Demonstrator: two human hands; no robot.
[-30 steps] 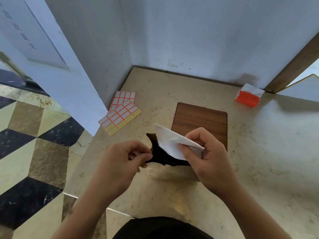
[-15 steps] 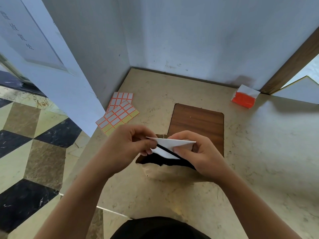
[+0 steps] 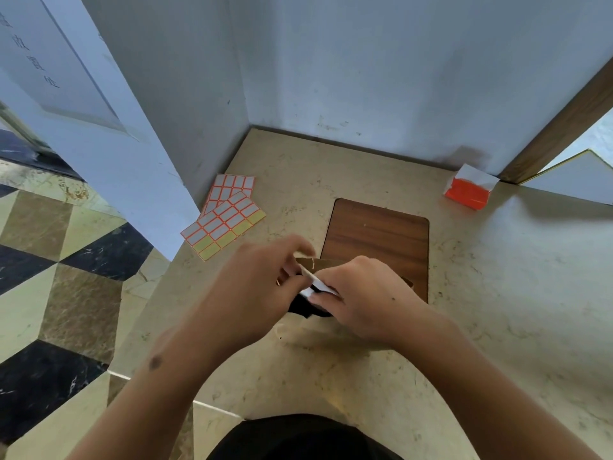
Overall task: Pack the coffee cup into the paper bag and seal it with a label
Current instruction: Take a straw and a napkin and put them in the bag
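A brown paper bag (image 3: 326, 336) stands on the beige marble counter (image 3: 497, 293), its dark mouth showing between my hands. My left hand (image 3: 252, 293) pinches the bag's top edge on the left. My right hand (image 3: 368, 300) grips a folded white paper (image 3: 316, 283) at the bag's mouth and covers the bag's right side. The coffee cup is not visible; the bag's inside is dark. Two sheets of orange-bordered labels (image 3: 225, 217) lie on the counter to the left, beyond my left hand.
A brown wooden board (image 3: 378, 234) lies flat just behind the bag. An orange and white box (image 3: 469, 190) sits at the back right by the wall. Grey walls close the counter at the back and left. The counter's edge drops to a tiled floor on the left.
The white paper has been folded down and pushed lower toward the bag's mouth. Both hands have drawn closer together over the bag.
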